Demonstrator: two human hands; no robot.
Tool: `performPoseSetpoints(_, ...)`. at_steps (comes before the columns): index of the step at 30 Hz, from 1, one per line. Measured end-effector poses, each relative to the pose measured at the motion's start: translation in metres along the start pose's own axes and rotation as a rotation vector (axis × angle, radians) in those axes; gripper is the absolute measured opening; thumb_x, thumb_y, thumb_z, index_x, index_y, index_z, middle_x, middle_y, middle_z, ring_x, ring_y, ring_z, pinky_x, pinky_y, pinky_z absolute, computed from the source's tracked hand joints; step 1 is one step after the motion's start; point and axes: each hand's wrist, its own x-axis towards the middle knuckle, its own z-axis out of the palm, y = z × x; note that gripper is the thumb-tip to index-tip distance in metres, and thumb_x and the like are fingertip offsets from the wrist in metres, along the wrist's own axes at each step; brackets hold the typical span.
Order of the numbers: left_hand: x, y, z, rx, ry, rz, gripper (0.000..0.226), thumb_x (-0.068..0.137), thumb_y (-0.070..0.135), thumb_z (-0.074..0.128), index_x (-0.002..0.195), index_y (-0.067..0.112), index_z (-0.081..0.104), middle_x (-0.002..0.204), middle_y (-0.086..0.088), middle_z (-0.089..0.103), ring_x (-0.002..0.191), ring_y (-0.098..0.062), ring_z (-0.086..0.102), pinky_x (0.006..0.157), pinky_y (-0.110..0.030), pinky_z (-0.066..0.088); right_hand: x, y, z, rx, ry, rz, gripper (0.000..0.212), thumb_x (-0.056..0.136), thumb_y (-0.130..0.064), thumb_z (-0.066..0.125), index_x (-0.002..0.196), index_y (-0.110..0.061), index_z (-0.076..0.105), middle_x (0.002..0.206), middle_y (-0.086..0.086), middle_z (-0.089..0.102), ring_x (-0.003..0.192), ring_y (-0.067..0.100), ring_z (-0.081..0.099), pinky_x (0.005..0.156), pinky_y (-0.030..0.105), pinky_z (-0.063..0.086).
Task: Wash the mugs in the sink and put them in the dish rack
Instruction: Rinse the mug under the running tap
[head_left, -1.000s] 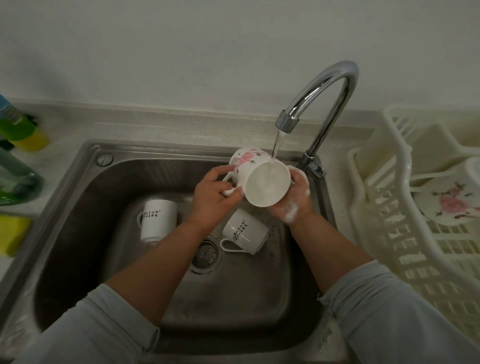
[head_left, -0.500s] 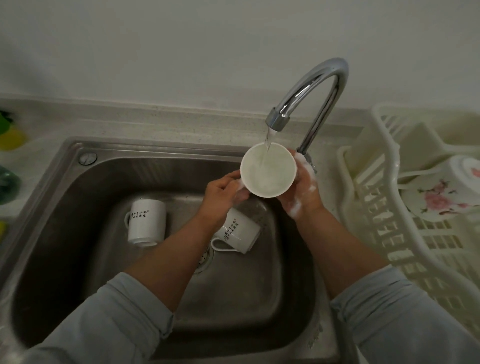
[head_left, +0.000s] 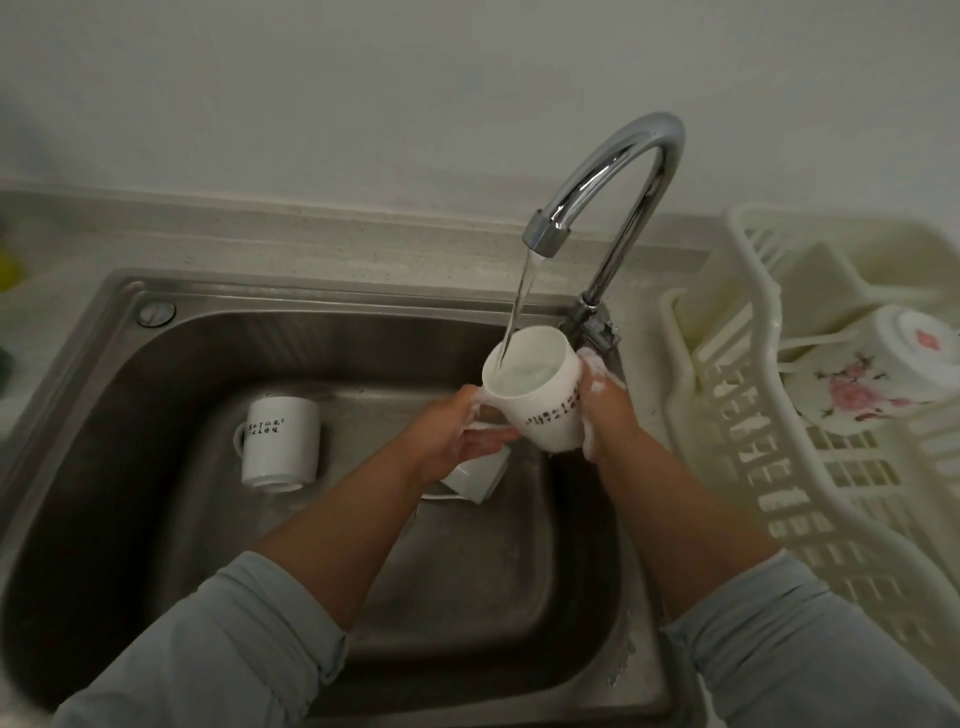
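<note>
I hold a white mug (head_left: 540, 400) with black lettering under the running tap (head_left: 543, 236); water streams into its open mouth. My left hand (head_left: 457, 436) grips its handle on the left. My right hand (head_left: 605, 405), soapy, cups its right side. A second white mug (head_left: 280, 449) stands upside down on the sink floor at left. A third mug (head_left: 475, 475) lies on its side below my left hand, mostly hidden. A floral mug (head_left: 878, 382) lies in the cream dish rack (head_left: 810, 499) at right.
The steel sink (head_left: 171, 364) fills the middle, with an overflow cap at its back left. The tap's base stands at the sink's back right corner. A grey counter and white wall run behind. Green and yellow items peek in at the far left edge.
The mug has tilted upright from facing me, so its lettered side now shows and water fills it. It sits slightly lower and further right. The view has shifted right.
</note>
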Motion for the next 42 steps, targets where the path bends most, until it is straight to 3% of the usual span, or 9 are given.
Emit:
performPoseSetpoints(5, -0.007, -0.001, -0.011, 0.118, 0.118, -0.118, 0.024, 0.093, 0.029, 0.049, 0.108, 0.014, 0.060, 0.105, -0.003, 0.066, 0.073, -0.018, 0.071, 0.066, -0.024, 0.051, -0.006, 0.016, 0.004, -0.158, -0.101, 0.243, 0.075, 0.072, -0.074, 0.044, 0.125, -0.022, 0.051, 0.105, 0.011, 0.063, 0.097, 0.028, 0.060, 0.089, 0.051, 0.049)
performPoseSetpoints(11, -0.013, 0.018, -0.040, 0.379, 0.338, -0.029, 0.018, 0.085, 0.013, 0.061, 0.101, 0.006, 0.066, 0.100, -0.008, 0.067, 0.069, -0.013, 0.071, 0.067, -0.026, 0.058, -0.023, 0.029, 0.023, 0.017, -0.407, 0.415, 0.061, 0.083, -0.072, 0.035, 0.125, -0.029, 0.047, 0.131, 0.014, 0.047, 0.123, 0.042, 0.041, 0.095, 0.065, 0.036)
performPoseSetpoints(13, -0.012, 0.023, -0.043, 0.500, 0.361, 0.028, 0.015, 0.085, 0.011, 0.061, 0.097, 0.005, 0.067, 0.095, -0.011, 0.066, 0.065, -0.009, 0.070, 0.063, -0.025, 0.058, -0.024, 0.032, 0.028, 0.074, -0.439, 0.381, 0.049, 0.086, -0.067, 0.038, 0.114, -0.030, 0.053, 0.125, 0.010, 0.052, 0.115, 0.039, 0.047, 0.092, 0.063, 0.041)
performPoseSetpoints(17, -0.011, 0.026, -0.032, 0.464, 0.420, 0.084, 0.018, 0.088, 0.022, 0.060, 0.079, 0.007, 0.065, 0.090, -0.017, 0.069, 0.084, -0.030, 0.070, 0.084, -0.044, 0.056, -0.019, 0.027, 0.024, 0.145, -0.437, 0.311, 0.035, 0.092, -0.060, 0.034, 0.093, -0.032, 0.055, 0.104, 0.005, 0.057, 0.099, 0.034, 0.052, 0.094, 0.064, 0.040)
performPoseSetpoints(23, -0.013, 0.000, -0.038, 0.449, 0.374, -0.010, 0.012, 0.084, 0.012, 0.066, 0.086, 0.001, 0.067, 0.101, -0.025, 0.067, 0.090, -0.031, 0.069, 0.084, -0.046, 0.053, -0.013, 0.057, 0.014, 0.086, -0.454, 0.299, 0.044, 0.089, -0.054, 0.047, 0.126, -0.031, 0.047, 0.121, 0.010, 0.051, 0.110, 0.038, 0.049, 0.072, 0.065, 0.050)
performPoseSetpoints(26, -0.009, 0.000, -0.038, 0.347, 0.416, 0.007, 0.010, 0.085, 0.014, 0.063, 0.085, 0.004, 0.064, 0.093, -0.020, 0.066, 0.082, -0.027, 0.070, 0.086, -0.045, 0.052, -0.011, 0.053, 0.021, 0.099, -0.420, 0.331, 0.048, 0.089, -0.060, 0.040, 0.127, -0.031, 0.048, 0.121, 0.009, 0.054, 0.111, 0.036, 0.049, 0.084, 0.063, 0.047)
performPoseSetpoints(31, -0.008, -0.003, -0.035, 0.358, 0.353, -0.001, 0.005, 0.081, 0.013, 0.067, 0.082, 0.008, 0.067, 0.102, -0.017, 0.068, 0.093, -0.030, 0.068, 0.089, -0.046, 0.053, 0.002, 0.048, 0.016, 0.057, -0.433, 0.323, 0.048, 0.087, -0.063, 0.040, 0.123, -0.033, 0.049, 0.123, 0.008, 0.054, 0.113, 0.037, 0.050, 0.081, 0.063, 0.048)
performPoseSetpoints(37, -0.008, -0.003, -0.048, 0.346, 0.381, 0.051, 0.008, 0.087, 0.013, 0.061, 0.082, 0.008, 0.066, 0.101, -0.020, 0.068, 0.088, -0.029, 0.069, 0.087, -0.042, 0.053, -0.012, 0.047, 0.023, 0.061, -0.462, 0.277, 0.029, 0.095, -0.052, 0.036, 0.106, -0.030, 0.052, 0.111, 0.003, 0.055, 0.095, 0.026, 0.053, 0.084, 0.055, 0.050)
performPoseSetpoints(42, -0.016, -0.005, -0.049, 0.685, 0.337, 0.320, 0.013, 0.086, 0.013, 0.062, 0.087, 0.004, 0.072, 0.115, -0.004, 0.066, 0.090, -0.012, 0.063, 0.077, -0.022, 0.049, -0.003, 0.038, 0.020, 0.225, -0.494, 0.444, 0.055, 0.091, -0.065, 0.030, 0.115, -0.023, 0.056, 0.109, 0.014, 0.059, 0.096, 0.033, 0.058, 0.083, 0.047, 0.050)
